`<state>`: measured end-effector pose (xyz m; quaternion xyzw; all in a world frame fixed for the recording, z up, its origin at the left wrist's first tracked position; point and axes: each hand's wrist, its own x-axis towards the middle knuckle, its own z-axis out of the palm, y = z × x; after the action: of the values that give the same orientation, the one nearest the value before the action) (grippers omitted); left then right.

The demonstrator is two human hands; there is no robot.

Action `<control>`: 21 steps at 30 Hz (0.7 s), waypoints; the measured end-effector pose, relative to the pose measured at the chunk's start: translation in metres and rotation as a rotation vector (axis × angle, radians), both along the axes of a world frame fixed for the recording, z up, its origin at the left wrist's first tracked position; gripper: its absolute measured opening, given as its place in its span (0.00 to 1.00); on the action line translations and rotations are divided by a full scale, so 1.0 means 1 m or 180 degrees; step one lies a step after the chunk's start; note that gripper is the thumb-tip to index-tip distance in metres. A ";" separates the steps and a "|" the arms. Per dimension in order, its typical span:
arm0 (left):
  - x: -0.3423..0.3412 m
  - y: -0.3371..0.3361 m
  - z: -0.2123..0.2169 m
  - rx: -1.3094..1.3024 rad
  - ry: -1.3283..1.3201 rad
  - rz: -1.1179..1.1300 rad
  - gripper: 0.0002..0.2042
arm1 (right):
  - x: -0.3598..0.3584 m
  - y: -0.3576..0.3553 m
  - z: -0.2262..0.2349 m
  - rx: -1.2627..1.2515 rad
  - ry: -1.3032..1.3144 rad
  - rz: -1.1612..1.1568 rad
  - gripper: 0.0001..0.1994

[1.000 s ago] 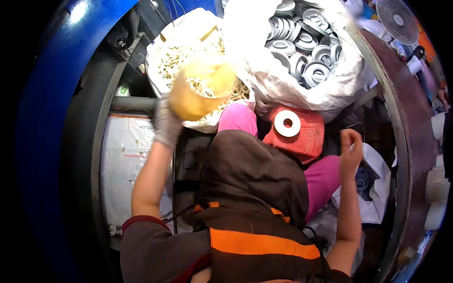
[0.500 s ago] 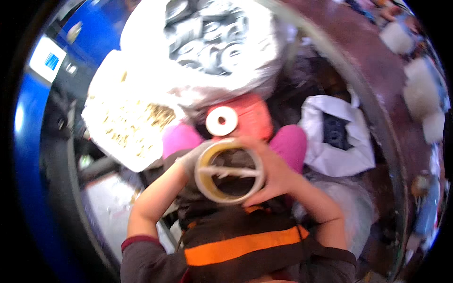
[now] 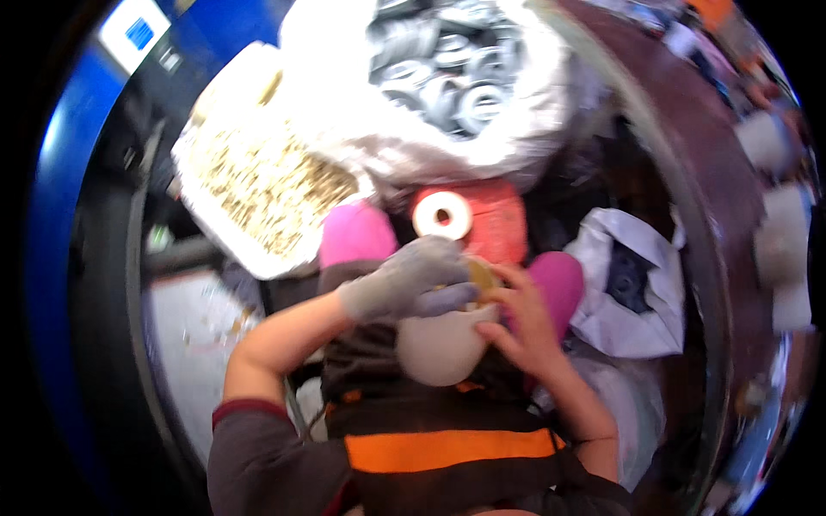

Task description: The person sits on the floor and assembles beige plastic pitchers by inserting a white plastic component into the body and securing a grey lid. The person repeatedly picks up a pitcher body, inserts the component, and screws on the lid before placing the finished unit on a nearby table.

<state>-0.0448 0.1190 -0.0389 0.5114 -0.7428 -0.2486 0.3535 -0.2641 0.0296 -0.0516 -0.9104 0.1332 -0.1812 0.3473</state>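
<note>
A hollow white cylinder (image 3: 443, 351) is in front of my lap, tilted so that its pale outer wall shows and a yellowish inner wall appears at the rim. My left hand (image 3: 409, 279), in a grey glove, curls its fingers over the far-left rim. Blur hides what its fingertips touch. With bare fingers, my right hand (image 3: 523, 322) grips the right side of the rim, thumb on the outer wall. Just beyond my hands, a white ring (image 3: 442, 215) with a central hole lies on a red surface (image 3: 499, 215).
A large white sack (image 3: 516, 150) of grey round parts stands ahead. Left of it, small gold-coloured pieces (image 3: 275, 189) fill a white sack. A smaller white bag (image 3: 637, 331) with dark round parts sits at right, beside a curving dark red table edge (image 3: 688, 172).
The cylinder has tipped from its open end facing up to its outer wall showing. My left hand has moved from its left side onto the rim. The view has shifted.
</note>
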 end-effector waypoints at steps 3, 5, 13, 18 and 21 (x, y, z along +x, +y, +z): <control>0.001 0.002 0.037 -0.0308 0.0382 -0.0494 0.14 | 0.013 -0.005 0.038 -0.0145 -0.0732 0.0796 0.19; -0.001 0.015 0.062 -0.0186 0.0443 -0.0636 0.15 | 0.020 -0.001 0.053 0.0114 -0.0756 0.1186 0.18; 0.045 0.101 -0.024 -0.0233 0.1426 0.1905 0.10 | 0.008 0.009 0.006 0.0458 -0.0851 0.1258 0.17; 0.177 0.115 -0.001 -0.0010 -0.1087 0.3466 0.18 | 0.026 0.027 0.015 0.0002 -0.0180 0.0387 0.15; 0.099 0.054 0.032 0.0564 0.0104 0.2533 0.21 | 0.041 0.028 0.014 -0.0052 -0.0191 0.0150 0.12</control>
<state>0.0543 0.1729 -0.0067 0.7833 -0.4569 -0.1635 0.3884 -0.2231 0.0577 -0.0376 -0.9103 0.0998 -0.2012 0.3478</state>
